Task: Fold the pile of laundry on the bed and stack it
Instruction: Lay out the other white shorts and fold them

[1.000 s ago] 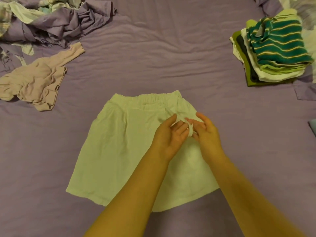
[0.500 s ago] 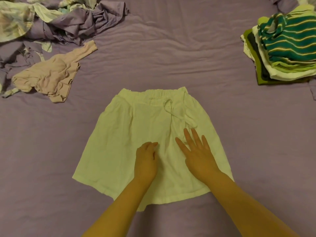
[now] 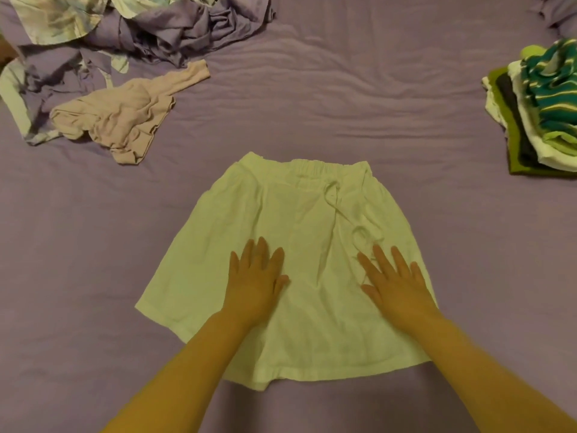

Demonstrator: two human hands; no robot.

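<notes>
Folded stack [image 3: 543, 114] cut off rightward

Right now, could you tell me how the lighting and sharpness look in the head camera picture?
Head view: dim, warm light tints the white shorts greenish; no glare, only soft shadows in the bed sheet wrinkles; both flat hands, left and right, look slightly soft; wide-angle stretch blurs the folded stack at the right edge.

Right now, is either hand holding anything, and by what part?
Nothing held. Left hand and right hand lie flat, fingers straight, on the shorts.
</notes>
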